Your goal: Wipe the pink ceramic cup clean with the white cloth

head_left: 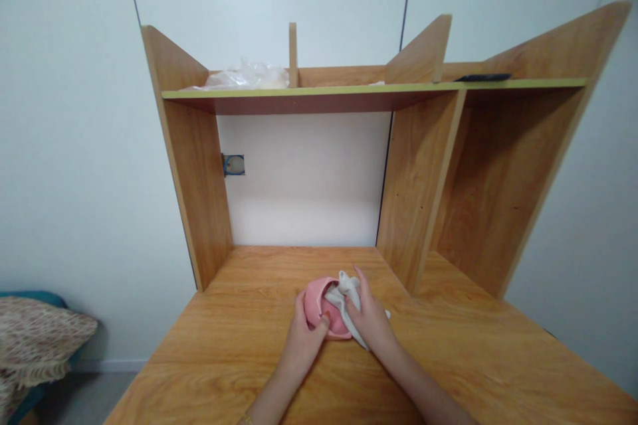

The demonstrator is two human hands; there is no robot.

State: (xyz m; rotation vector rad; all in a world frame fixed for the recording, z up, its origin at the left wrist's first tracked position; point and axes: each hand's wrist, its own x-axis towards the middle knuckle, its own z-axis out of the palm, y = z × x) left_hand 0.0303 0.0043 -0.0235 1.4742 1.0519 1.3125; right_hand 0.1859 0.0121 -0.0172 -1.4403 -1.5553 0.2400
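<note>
My left hand (310, 332) grips the near left rim of a pink bowl (315, 295), with the thumb over the edge. The bowl is tilted, its opening turned toward the right. In my right hand (369, 315) is a white cloth (351, 289), bunched up and partly inside the bowl against its inner wall. One end of the cloth hangs down beside the bowl. The fingers of my right hand are partly hidden by the cloth.
A wooden desk (224, 345) lies under my hands, with a hutch shelf (309, 98) above its back. A crumpled clear plastic bag (249, 76) and a flat black object (483, 78) lie on the shelf. A patterned fabric (40, 335) drapes over something blue at the left.
</note>
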